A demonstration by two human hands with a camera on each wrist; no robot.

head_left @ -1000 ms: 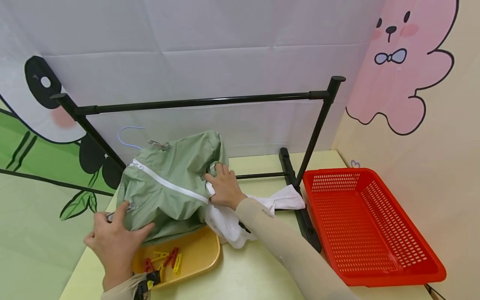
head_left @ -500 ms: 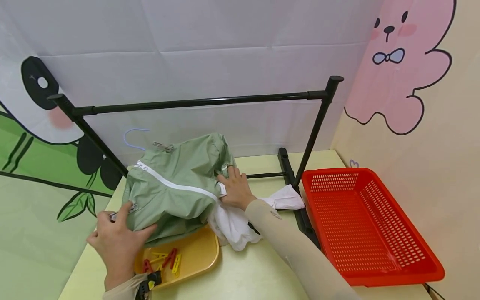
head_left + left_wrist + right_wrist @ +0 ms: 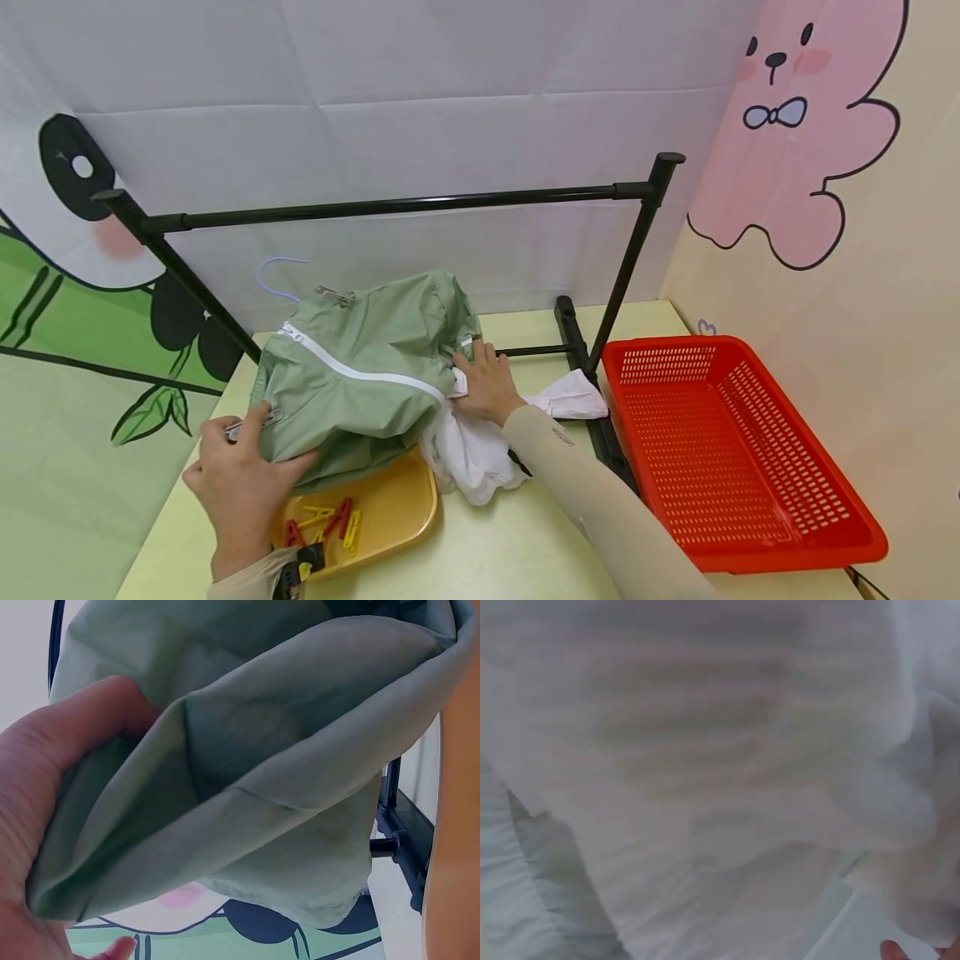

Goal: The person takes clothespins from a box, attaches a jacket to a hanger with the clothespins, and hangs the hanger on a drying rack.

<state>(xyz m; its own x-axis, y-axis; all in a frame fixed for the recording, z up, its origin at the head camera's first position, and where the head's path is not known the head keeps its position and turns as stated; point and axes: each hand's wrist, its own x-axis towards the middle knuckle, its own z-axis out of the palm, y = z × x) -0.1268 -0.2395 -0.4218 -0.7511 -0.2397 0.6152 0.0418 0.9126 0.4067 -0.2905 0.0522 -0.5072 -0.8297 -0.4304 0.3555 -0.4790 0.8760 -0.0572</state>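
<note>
A green garment [image 3: 360, 333] with a white zip [image 3: 337, 362] lies slanted below the rack's bar. A pale blue hanger hook [image 3: 281, 260] sticks out at its upper left, beside a metal clip [image 3: 335, 295]. My left hand [image 3: 243, 483] grips the garment's lower left edge, near a second metal clip [image 3: 270, 417]. In the left wrist view the thumb reaches into a fold of green fabric [image 3: 300, 742]. At the right edge my right hand [image 3: 491, 387] holds the garment near a white tag. White cloth [image 3: 472, 454] lies bunched below that hand and fills the right wrist view, blurred.
A black rack [image 3: 405, 205] stands over the table [image 3: 517, 533] against the wall. Under the garment's front sits a yellow tray [image 3: 405, 508] holding several red and yellow clothespins [image 3: 345, 517]. To the right is a red basket [image 3: 712, 450].
Both hands have shifted right and slightly down, carrying the green garment and its hanger hook with them. The tray and basket stay in place; the view drifts slightly.
</note>
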